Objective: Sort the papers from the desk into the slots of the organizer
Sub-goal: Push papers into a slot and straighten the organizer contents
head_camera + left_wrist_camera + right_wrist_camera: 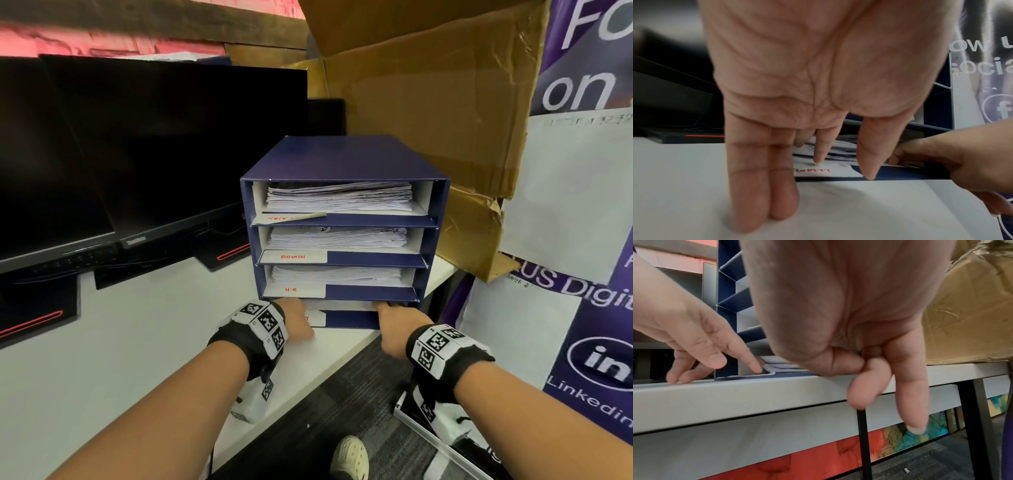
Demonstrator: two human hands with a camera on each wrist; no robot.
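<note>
A blue four-slot organizer [342, 157] stands on the white desk [137, 342]. Its upper three slots, labelled TASK, ADMIN and H.R, hold stacks of papers. Both hands are at the bottom slot, where more papers [342, 305] [838, 146] [781, 365] lie. My left hand [298, 318] [826, 146] has straight fingers: two rest on the desk and the index finger touches the papers' left front edge beside a red-lettered label [812, 170]. My right hand [394, 315] [849, 366] reaches into the slot's right side and seems to pinch the papers' edge; its fingertips are hidden.
Two dark monitors [137, 154] fill the desk's left. A big torn cardboard box [428, 120] stands behind and right of the organizer. A purple banner [599, 342] lines the right side. The desk's front edge [756, 395] runs just before the organizer, with carpet below.
</note>
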